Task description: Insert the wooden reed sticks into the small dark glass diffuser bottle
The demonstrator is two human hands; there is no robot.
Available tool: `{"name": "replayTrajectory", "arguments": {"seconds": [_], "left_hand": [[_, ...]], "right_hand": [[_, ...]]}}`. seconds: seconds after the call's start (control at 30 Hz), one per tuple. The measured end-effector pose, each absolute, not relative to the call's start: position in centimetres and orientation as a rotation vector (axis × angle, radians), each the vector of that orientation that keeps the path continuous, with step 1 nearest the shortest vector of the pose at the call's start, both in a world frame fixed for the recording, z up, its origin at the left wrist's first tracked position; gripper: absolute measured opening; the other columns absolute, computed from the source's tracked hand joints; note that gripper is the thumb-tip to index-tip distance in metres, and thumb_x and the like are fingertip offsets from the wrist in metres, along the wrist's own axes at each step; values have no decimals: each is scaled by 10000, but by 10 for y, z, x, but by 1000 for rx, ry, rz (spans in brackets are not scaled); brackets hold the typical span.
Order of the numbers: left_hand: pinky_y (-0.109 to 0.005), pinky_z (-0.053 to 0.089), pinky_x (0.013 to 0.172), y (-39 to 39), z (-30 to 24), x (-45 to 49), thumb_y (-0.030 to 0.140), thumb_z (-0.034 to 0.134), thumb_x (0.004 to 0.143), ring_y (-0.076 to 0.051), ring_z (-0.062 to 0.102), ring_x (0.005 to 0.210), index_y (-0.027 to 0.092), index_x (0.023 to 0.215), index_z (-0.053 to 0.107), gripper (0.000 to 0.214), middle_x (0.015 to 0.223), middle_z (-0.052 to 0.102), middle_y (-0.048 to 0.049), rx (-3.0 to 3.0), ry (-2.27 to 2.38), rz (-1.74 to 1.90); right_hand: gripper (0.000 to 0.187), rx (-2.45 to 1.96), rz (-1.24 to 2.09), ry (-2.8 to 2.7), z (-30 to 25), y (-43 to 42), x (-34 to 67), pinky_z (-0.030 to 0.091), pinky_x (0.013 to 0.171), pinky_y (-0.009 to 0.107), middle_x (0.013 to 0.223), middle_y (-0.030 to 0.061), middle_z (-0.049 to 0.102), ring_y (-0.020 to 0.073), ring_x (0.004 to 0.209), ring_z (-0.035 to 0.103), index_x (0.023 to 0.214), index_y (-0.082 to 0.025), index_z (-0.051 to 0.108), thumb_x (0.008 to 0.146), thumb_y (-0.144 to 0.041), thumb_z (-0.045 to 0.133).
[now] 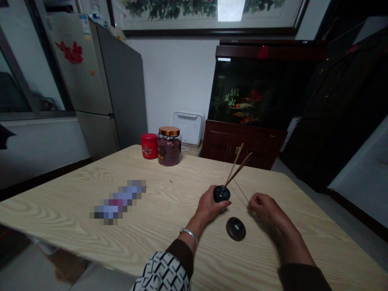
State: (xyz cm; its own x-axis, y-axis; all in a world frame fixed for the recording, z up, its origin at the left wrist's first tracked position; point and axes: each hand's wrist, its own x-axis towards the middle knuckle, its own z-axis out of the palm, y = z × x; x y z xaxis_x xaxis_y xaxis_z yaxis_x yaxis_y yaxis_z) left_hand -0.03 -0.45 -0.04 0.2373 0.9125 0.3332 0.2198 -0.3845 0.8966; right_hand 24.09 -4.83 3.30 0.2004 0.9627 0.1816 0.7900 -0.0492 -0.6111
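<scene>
My left hand [209, 206] is wrapped round a small dark round pot [221, 193] that stands on the light wooden table [91, 190]. Thin sticks [238, 165] lean out of the pot's mouth toward the upper right. To the right of the pot, my right hand [265, 208] pinches the near end of another thin stick [241, 190], which lies low over the tabletop. A dark round lid with a hole [235, 228] lies flat on the table between my two hands, closer to me.
A glass jar with a copper lid [169, 146] and a red tin [149, 146] stand at the table's far edge. A blurred-out strip [118, 201] lies left of centre. Behind are a fridge [100, 81], a white box [188, 127] and a fish tank on a dark cabinet [242, 141].
</scene>
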Motion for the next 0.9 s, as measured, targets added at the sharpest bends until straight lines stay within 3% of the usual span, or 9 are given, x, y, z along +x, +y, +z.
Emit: {"name": "replayTrajectory", "arguments": {"seconds": [0.07,0.17,0.23,0.33,0.47,0.9], "left_hand": [[-337,525,828,-4,-1,0,449,828,642,-234,644,932,206,1179,599,632,1029,695,-61,1773,1043,1187],[-345,528,827,-4,0,-1,440,828,645,-237,648,924,204,1170,605,617,1022,699,-63,1766,1042,1185],[-345,529,823,-5,0,-1,433,830,642,-239,650,922,206,1164,608,611,1016,701,-63,1757,1043,1181],[-337,527,820,-5,0,-1,428,831,641,-237,648,929,214,1162,610,605,1016,700,-56,1753,1039,1182],[-332,527,809,-5,0,-1,426,831,644,-231,648,913,212,1166,609,606,1006,700,-52,1761,1044,1180],[-307,506,807,-3,-3,0,452,839,625,-217,639,919,219,1169,598,639,1030,695,-42,1760,1057,1172]], "right_hand": [[150,-1666,539,-1439,34,-46,244,389,524,249,607,9,641,138,544,545,780,-164,674,711,-290,630],[427,-1395,672,-1098,43,-46,245,422,501,237,717,23,700,128,547,568,1015,-154,692,638,-345,754],[493,-1236,661,-909,53,-47,243,413,474,204,812,44,721,115,583,586,1032,-161,703,586,-341,813],[420,-1008,615,-707,68,-50,232,371,436,144,867,45,716,98,647,610,930,-169,725,553,-302,852],[323,-859,578,-637,81,-52,207,408,474,123,908,47,721,94,709,644,873,-173,720,597,-276,853],[252,-1048,311,-1159,85,-46,163,447,562,243,934,89,735,185,783,687,992,-173,684,830,-367,693]]}}
